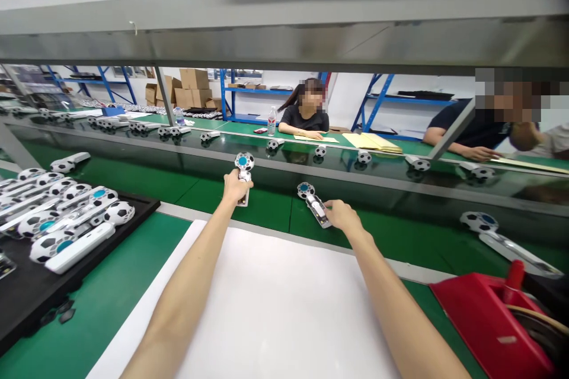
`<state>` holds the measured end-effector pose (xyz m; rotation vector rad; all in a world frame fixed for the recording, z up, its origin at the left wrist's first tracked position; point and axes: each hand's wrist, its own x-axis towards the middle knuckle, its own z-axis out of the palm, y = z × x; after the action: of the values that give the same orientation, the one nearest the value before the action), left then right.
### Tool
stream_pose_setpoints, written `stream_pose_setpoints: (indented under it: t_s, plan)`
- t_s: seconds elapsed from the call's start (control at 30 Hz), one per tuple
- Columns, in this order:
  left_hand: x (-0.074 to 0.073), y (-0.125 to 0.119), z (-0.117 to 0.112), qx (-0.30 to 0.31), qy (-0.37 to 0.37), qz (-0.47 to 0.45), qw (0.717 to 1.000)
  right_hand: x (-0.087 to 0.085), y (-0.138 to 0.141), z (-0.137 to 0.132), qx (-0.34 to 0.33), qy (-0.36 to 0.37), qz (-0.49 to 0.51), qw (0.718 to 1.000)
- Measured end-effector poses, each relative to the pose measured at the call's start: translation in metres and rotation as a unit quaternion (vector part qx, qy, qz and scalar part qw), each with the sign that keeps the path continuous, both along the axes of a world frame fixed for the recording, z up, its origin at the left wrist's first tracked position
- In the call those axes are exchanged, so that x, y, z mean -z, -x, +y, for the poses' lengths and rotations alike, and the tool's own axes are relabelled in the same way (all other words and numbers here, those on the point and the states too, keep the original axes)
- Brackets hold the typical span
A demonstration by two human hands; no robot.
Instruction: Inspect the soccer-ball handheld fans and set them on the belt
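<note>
My left hand (237,186) grips the white handle of a small handheld fan with a soccer-ball head (244,161), and the head points up and away from me. My right hand (340,217) is closed on the lower end of a second soccer-ball fan (311,204), which lies tilted over the green bench mat. Its silver-toned handle face shows, and its head with the blue centre is toward the far side. Both hands are above the green mat, just past the far edge of a white sheet (275,308).
A black tray (84,269) of several soccer-ball fans sits at the left. A red machine (484,314) stands at the lower right, with another fan (502,238) beyond it. More fans line a glossy raised shelf (284,157). A steel beam (284,29) crosses overhead. Two co-workers (306,112) sit across the bench.
</note>
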<state>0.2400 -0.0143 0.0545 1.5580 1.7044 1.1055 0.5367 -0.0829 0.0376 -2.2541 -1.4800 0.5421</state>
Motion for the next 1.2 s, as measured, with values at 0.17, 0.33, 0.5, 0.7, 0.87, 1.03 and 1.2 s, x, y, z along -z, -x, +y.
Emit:
stream_pose_setpoints:
  t_s: [0.17,0.33,0.5,0.7,0.87,1.03,1.2]
  plan:
    - [-0.040,-0.026,-0.030,0.077,-0.036,-0.256,0.963,-0.028,0.024,-0.016,-0.093,-0.086,0.068,0.990]
    - [-0.065,-0.056,-0.069,0.169,-0.035,-0.404,0.898,-0.048,0.092,-0.046,-0.353,-0.137,0.286,0.880]
    - [-0.079,-0.064,-0.091,0.193,-0.035,-0.502,0.842,-0.052,0.120,-0.064,-0.341,-0.221,0.421,0.811]
    - [-0.085,-0.055,-0.096,0.289,-0.035,-0.462,0.838,-0.062,0.111,-0.073,-0.264,-0.314,0.164,0.897]
    - [-0.086,-0.047,-0.095,0.377,-0.051,-0.416,0.826,-0.064,0.105,-0.074,-0.235,-0.392,0.027,0.889]
    - [-0.087,-0.041,-0.089,0.396,-0.094,-0.423,0.810,-0.065,0.104,-0.074,-0.242,-0.385,0.135,0.880]
    - [-0.092,-0.030,-0.088,0.363,-0.148,-0.436,0.810,-0.075,0.117,-0.084,-0.310,-0.217,0.452,0.807]
